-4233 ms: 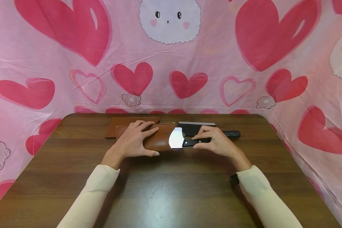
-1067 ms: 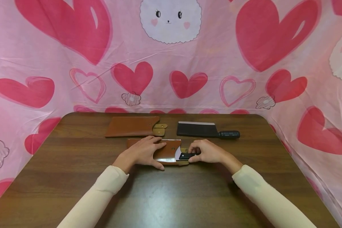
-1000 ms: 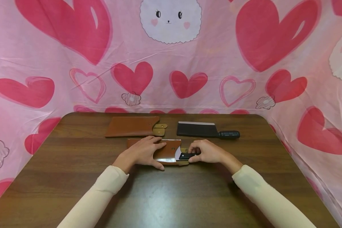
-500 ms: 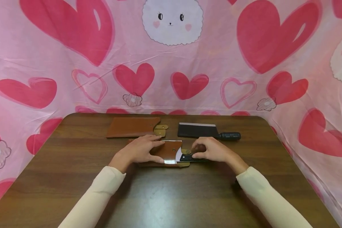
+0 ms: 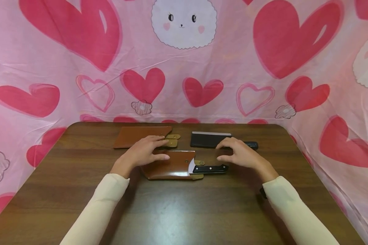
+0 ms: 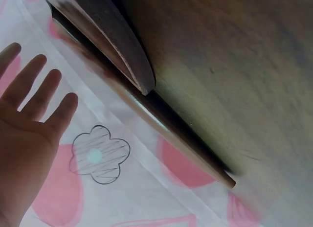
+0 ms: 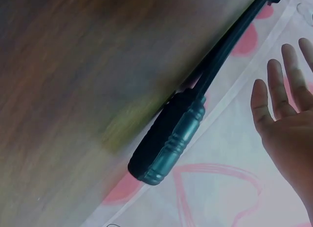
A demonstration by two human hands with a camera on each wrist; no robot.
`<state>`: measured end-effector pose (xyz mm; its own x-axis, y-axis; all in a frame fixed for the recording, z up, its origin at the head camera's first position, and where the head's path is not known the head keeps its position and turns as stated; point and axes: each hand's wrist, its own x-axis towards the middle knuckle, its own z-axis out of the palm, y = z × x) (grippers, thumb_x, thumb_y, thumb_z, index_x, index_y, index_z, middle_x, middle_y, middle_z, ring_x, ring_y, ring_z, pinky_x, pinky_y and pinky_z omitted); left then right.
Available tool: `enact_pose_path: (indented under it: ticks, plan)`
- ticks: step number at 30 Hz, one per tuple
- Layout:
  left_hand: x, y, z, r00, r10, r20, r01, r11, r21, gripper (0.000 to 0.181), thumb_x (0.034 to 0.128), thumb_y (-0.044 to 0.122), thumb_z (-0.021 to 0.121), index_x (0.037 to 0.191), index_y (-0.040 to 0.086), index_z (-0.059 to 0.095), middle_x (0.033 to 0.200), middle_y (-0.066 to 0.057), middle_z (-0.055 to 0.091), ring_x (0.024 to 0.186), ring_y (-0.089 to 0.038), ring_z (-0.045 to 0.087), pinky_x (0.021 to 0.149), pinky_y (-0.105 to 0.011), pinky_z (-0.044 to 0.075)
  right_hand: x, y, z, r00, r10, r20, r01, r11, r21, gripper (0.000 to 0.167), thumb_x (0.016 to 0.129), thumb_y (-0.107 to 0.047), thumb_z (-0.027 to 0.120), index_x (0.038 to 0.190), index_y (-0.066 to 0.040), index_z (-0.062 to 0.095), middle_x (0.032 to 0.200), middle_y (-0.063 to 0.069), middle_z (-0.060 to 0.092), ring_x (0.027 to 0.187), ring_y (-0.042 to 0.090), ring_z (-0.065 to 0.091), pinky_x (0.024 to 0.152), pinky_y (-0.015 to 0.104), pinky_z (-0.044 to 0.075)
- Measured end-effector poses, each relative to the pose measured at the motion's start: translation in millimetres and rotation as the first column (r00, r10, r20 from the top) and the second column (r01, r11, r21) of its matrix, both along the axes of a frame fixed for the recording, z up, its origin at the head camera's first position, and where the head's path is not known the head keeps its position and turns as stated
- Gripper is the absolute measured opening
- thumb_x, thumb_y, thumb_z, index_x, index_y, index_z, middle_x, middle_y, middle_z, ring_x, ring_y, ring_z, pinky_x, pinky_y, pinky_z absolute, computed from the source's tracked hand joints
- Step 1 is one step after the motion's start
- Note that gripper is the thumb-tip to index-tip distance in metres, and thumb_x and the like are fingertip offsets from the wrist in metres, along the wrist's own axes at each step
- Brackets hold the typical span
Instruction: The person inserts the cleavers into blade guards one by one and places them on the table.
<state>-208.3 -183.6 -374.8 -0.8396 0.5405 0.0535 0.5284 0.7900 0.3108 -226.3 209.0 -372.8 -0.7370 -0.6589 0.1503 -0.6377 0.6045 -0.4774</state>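
Relaxed hands, gripping nothing, partly hide rear sheath and cleaver before heart-print cloth.

A glossy brown leather sheath is lying flat, its tan tabs hanging unfastened at the right end. A knife is sitting in it, showing a sliver of pale blade and a riveted black handle. Behind, a second sheath is lying near a black cleaver with a silvery edge. The left hand is hovering over both sheaths, seemingly touching neither; the right hand is hovering beside the cleaver.
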Motion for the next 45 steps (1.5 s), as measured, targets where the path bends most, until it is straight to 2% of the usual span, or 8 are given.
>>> enact_pose_path:
  ticks: [4, 9, 18, 26, 32, 39, 45]
  plan:
    - [-5.5, -2.7, -0.7, 1.0, 0.007, -0.009, -0.007, 1.0, 0.021, 0.074, 0.0918, 0.057, 0.068, 0.148, 0.011, 0.054, 0.154, -0.015, 0.046, 0.144, -0.038, 0.038, 0.114, -0.058, 0.03, -4.4, 4.4, -0.8, 1.0, -0.005, -0.013, 0.005, 1.0, 0.012, 0.037, 0.089, -0.028, 0.08, 0.118, -0.006, 0.072, 0.12, 0.004, 0.067, 0.117, 0.029, 0.058, 0.103, 0.056, 0.043]
    - [-10.8, -6.2, -2.4, 1.0, 0.009, -0.027, -0.009, 1.0, 0.008, 0.077, 0.0928, 0.057, 0.066, 0.15, 0.008, 0.051, 0.155, -0.017, 0.044, 0.145, -0.04, 0.035, 0.116, -0.06, 0.025, -7.9, 9.6, -1.8, 1.0, -0.024, -0.009, 0.024, 0.999, 0.02, 0.04, 0.09, -0.028, 0.08, 0.121, -0.005, 0.07, 0.125, 0.008, 0.066, 0.121, 0.032, 0.056, 0.102, 0.056, 0.044]
    - [-13.7, -16.9, -6.2, 0.996, 0.081, -0.032, -0.082, 0.997, -0.016, 0.08, 0.0909, 0.059, 0.067, 0.153, 0.011, 0.048, 0.157, -0.019, 0.041, 0.145, -0.045, 0.031, 0.114, -0.065, 0.023, -11.2, 22.8, -0.8, 0.997, -0.083, 0.007, 0.082, 0.995, 0.051, 0.043, 0.09, -0.027, 0.08, 0.125, -0.005, 0.068, 0.129, 0.01, 0.064, 0.128, 0.037, 0.051, 0.106, 0.06, 0.039]
    - [-20.1, -23.6, -6.1, 0.992, 0.106, -0.067, -0.107, 0.994, -0.022, 0.081, 0.0905, 0.058, 0.068, 0.152, 0.009, 0.048, 0.156, -0.021, 0.041, 0.145, -0.048, 0.03, 0.114, -0.067, 0.02, -16.5, 33.2, -1.1, 0.993, -0.114, -0.001, 0.114, 0.993, 0.034, 0.046, 0.089, -0.027, 0.081, 0.127, -0.004, 0.067, 0.126, 0.011, 0.065, 0.119, 0.035, 0.055, 0.101, 0.059, 0.043]
    - [-23.4, -28.2, -7.0, 0.992, 0.115, -0.048, -0.117, 0.993, -0.031, 0.082, 0.0905, 0.058, 0.068, 0.153, 0.009, 0.047, 0.157, -0.021, 0.04, 0.146, -0.046, 0.029, 0.115, -0.066, 0.017, -20.4, 41.2, -5.2, 0.992, -0.124, 0.0, 0.124, 0.992, 0.022, 0.047, 0.09, -0.027, 0.08, 0.128, -0.003, 0.066, 0.125, 0.013, 0.065, 0.114, 0.037, 0.058, 0.097, 0.057, 0.045]
    - [-26.0, -33.8, -10.6, 0.988, 0.149, -0.028, -0.15, 0.988, -0.042, 0.088, 0.0906, 0.059, 0.067, 0.156, 0.008, 0.04, 0.159, -0.02, 0.035, 0.148, -0.046, 0.024, 0.117, -0.066, 0.011, -22.1, 45.6, -5.9, 0.99, -0.143, 0.015, 0.142, 0.99, 0.011, 0.048, 0.089, -0.025, 0.08, 0.127, 0.0, 0.066, 0.123, 0.019, 0.065, 0.115, 0.037, 0.059, 0.098, 0.058, 0.045]
    - [-27.3, -36.5, -11.9, 0.987, 0.158, -0.034, -0.16, 0.985, -0.07, 0.09, 0.0908, 0.061, 0.066, 0.158, 0.008, 0.037, 0.162, -0.02, 0.031, 0.149, -0.047, 0.019, 0.117, -0.066, 0.008, -23.5, 49.6, -7.5, 0.988, -0.156, 0.017, 0.156, 0.988, 0.007, 0.049, 0.09, -0.027, 0.08, 0.127, 0.0, 0.066, 0.124, 0.018, 0.066, 0.119, 0.037, 0.058, 0.101, 0.059, 0.043]
